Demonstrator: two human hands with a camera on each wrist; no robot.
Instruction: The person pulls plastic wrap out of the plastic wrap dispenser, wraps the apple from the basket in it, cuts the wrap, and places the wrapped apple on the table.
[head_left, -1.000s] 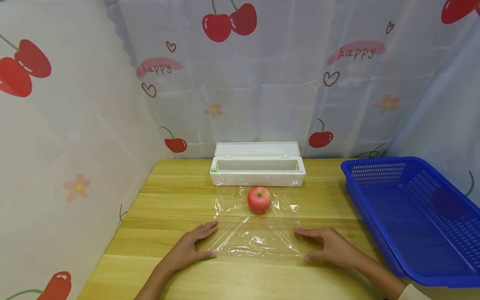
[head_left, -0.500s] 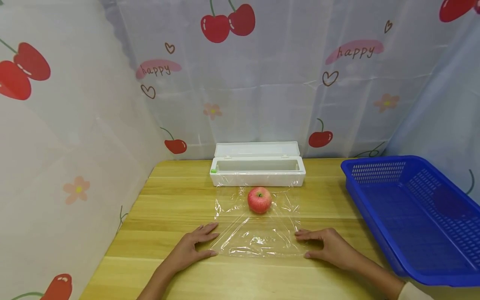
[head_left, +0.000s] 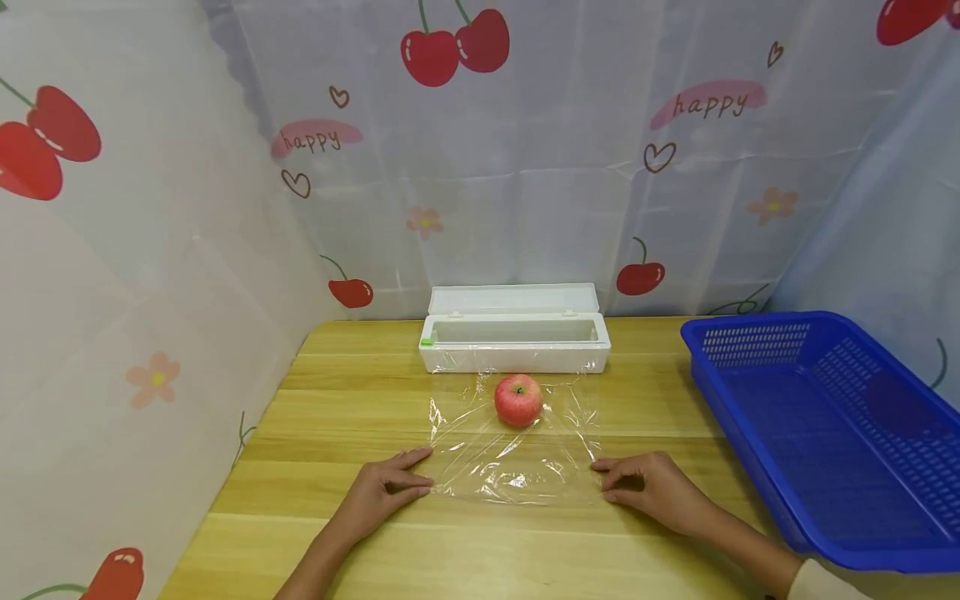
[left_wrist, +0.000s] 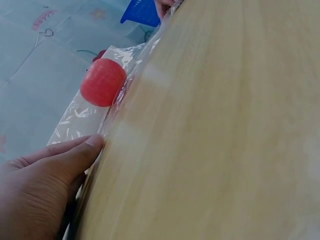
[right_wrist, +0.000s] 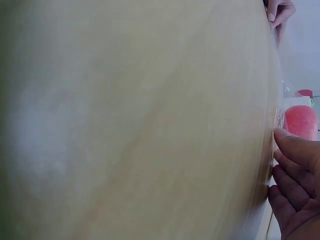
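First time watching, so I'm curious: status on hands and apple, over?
Left hand, right hand: pinching near corners of clear plastic wrap. Red apple on the wrap, uncovered. Wrap's far end appears to overlap the open white dispenser box, possible snag.

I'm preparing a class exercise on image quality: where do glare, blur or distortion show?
Head view: bright glints on the clear film, apple fairly crisp; left wrist view: pale patches, probably glare, on the tabletop; right wrist view: the tabletop looks soft and hazy, and its edge bows, perhaps lens distortion.
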